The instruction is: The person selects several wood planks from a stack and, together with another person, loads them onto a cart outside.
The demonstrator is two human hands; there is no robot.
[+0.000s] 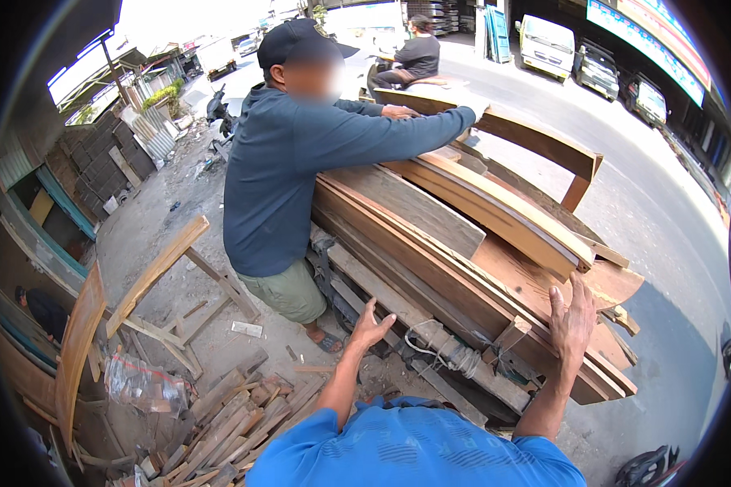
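Observation:
Before me, long wooden planks (406,243) lie stacked lengthwise on a low frame, their near ends toward me. My left hand (371,327) is raised by the side of the stack, thumb and fingers apart, holding nothing. Over the near end, my right hand (571,315) has its fingers spread, close to the end of a thick yellowish beam (536,231); whether it touches the wood I cannot tell. White rope (455,357) is tied around the frame rail (430,337). Across the stack, a co-worker in a dark sweater (276,178) reaches both hands to a curved wooden piece (536,138).
Scrap wood (235,430) is heaped at my lower left, beside a clear plastic bag (146,383). A wooden trestle (195,292) and a curved board (81,349) stand left. Beyond the stack runs a road (625,162) with a motorbike rider (418,57) and parked vehicles (547,47).

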